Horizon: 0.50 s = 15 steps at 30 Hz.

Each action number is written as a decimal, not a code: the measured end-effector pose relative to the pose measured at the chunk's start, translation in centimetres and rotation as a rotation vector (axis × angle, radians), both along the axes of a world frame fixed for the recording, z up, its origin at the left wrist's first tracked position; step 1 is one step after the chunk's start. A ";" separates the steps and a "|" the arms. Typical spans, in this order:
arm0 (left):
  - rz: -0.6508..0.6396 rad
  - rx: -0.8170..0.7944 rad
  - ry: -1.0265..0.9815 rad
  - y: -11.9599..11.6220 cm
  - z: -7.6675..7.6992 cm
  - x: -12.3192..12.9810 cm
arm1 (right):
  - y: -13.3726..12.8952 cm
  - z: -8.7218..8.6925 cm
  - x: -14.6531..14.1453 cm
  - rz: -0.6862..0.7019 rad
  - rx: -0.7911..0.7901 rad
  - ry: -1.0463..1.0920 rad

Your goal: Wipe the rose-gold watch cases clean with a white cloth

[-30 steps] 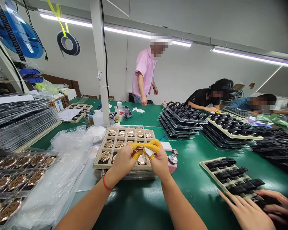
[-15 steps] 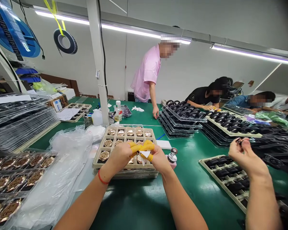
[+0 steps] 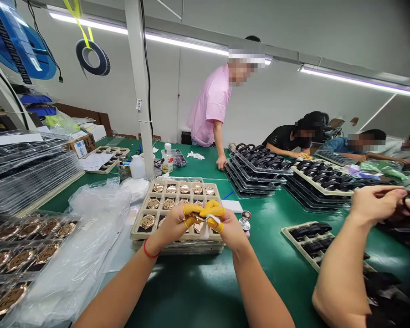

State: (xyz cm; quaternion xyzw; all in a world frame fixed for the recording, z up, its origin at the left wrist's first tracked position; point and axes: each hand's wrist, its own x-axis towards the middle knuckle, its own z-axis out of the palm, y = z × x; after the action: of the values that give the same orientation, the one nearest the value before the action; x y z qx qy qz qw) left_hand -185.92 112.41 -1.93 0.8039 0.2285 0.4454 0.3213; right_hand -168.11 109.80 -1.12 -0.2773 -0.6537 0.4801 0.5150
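Yellow finger covers are on the fingertips of both my hands, which meet above a beige tray (image 3: 135, 232) of gold-coloured watch cases (image 3: 147, 222). My left hand (image 3: 174, 223) is closed on a gold watch case (image 3: 198, 218), mostly hidden by the fingers. Pinched in my right hand (image 3: 227, 223) is a white wipe (image 3: 207, 230), pressed against that case. The tray sits on a stack of similar trays. Right of it stands a small metal-topped dispenser bottle (image 3: 246, 220).
Clear plastic bags (image 3: 78, 255) and another tray of watch cases (image 3: 23, 255) lie left. Stacked trays of black watch straps (image 3: 256, 171) stand at the right back. A co-worker's arm (image 3: 348, 255) reaches over a strap tray (image 3: 294, 237). A post (image 3: 138, 91) rises ahead.
My fingers have shifted slightly around the watch case, and the wipe now hangs lower. The co-worker's arm at right has moved inward, with both hands now meeting farther right.
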 end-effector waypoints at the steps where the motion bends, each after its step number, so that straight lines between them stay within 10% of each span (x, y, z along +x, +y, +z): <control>1: 0.026 -0.031 -0.021 -0.2 -0.3 0.6 | 0.0 0.0 -0.1 -0.025 0.000 0.011; 7: 0.126 -0.018 0.057 -1.4 0.0 1.4 | 0.2 -0.2 -0.6 -0.322 0.173 -0.029; 15: 0.179 0.252 0.088 -1.5 0.4 0.1 | 0.2 -1.5 -1.0 -0.185 -0.025 0.103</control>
State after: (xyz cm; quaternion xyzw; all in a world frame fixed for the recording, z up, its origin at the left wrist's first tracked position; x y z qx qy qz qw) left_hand -185.83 110.87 -1.53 0.8329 0.2554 0.4618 0.1666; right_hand -169.12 109.99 -2.60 -0.3178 -0.5920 0.4521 0.5866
